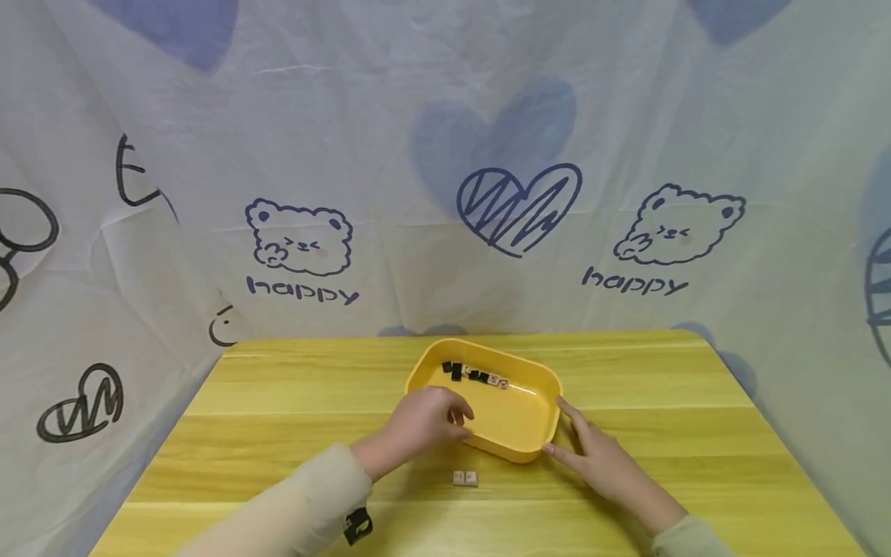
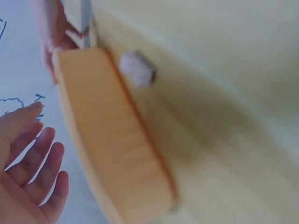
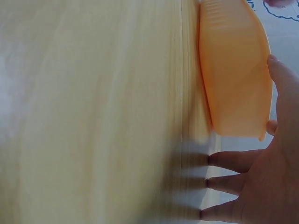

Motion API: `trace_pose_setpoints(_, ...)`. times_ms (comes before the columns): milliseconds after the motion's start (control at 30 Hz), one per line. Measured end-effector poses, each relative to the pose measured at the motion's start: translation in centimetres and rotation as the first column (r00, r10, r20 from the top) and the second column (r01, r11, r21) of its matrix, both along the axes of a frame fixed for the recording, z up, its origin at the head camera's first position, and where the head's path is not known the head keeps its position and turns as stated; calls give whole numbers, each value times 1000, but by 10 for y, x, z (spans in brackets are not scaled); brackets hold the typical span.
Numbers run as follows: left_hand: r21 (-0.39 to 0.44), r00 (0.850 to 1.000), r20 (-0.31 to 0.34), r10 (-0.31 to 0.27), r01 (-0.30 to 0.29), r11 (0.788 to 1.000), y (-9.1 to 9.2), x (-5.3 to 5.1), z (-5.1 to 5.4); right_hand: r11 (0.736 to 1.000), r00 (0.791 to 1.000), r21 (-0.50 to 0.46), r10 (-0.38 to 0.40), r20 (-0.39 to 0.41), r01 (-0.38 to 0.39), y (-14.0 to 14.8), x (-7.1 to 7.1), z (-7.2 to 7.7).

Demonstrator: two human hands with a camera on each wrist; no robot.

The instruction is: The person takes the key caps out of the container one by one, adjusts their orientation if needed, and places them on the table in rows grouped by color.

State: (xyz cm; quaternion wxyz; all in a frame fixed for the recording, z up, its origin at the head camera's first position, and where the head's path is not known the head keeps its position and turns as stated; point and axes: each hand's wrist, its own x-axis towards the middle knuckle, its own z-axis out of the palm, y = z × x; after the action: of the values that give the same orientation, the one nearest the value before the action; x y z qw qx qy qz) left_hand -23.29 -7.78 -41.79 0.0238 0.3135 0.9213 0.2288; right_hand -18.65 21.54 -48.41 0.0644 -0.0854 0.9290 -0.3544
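Observation:
A yellow plastic tray [image 1: 515, 445] sits on the table. Small black and white keycap-like pieces [image 1: 476, 375] lie in a row along its far inner side. My left hand [image 1: 425, 422] hovers over the tray's near left part. Its fingers bend loosely, and the left wrist view shows nothing held in them. At the tray's right end, my right hand [image 1: 602, 460] touches the rim with thumb and forefinger, while its other fingers [image 3: 229, 184] extend straight toward the tabletop. Two white pieces [image 1: 465, 479] with small dark marks lie side by side in front of the tray.
The wood-grain table [image 1: 278, 402] extends on both sides of the tray. A pale cloth [image 1: 418, 255] with printed bears and hearts hangs behind and beside it. A black patterned item [image 1: 358, 526] shows beside the left sleeve.

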Motion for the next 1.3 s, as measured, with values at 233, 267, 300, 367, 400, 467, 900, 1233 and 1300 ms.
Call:
trace_pose_setpoints(233, -148, 990, -68, -120, 109, 983, 18, -29, 21, 1000, 1000, 1, -9, -9, 9, 3, -2, -2)
trace_pose_setpoints(267, -176, 987, -76, -139, 124, 977, 21, -33, 23, 1000, 1000, 1, -11, -10, 11, 3, -3, -2)
trace_pose_setpoints(300, -201, 984, -80, -157, 139, 970, 24, -37, 25, 1000, 1000, 4, -12, -11, 12, 3, -3, -2)
trace_pose_setpoints(367, -252, 978, -87, -191, 164, 954, 30, -45, 28, 1000, 1000, 6, -12, -8, 12, 4, -3, -3)
trace_pose_setpoints(400, -275, 975, -92, -203, 171, 946, 33, -49, 29, 1000, 1000, 6, -12, -9, 12, 4, -3, -3)
trace_pose_setpoints(467, -327, 969, -105, -225, 180, 928, 39, -57, 30, 1000, 1000, 7, -13, -11, 13, 4, -3, -3)
trace_pose_setpoints(900, -458, 949, 22, -315, 289, 841, 71, -102, 18, 1000, 1000, -14, -10, -25, 9, 1, -3, -5)
trace_pose_setpoints(1233, -542, 903, 80, -423, 395, 741, 92, -117, -3, 999, 1000, -32, -17, -3, 17, 1, -2, -5)
trace_pose_setpoints(1300, -555, 898, 78, -433, 400, 729, 94, -119, -6, 1000, 1000, -26, -18, -9, 17, 1, -2, -5)
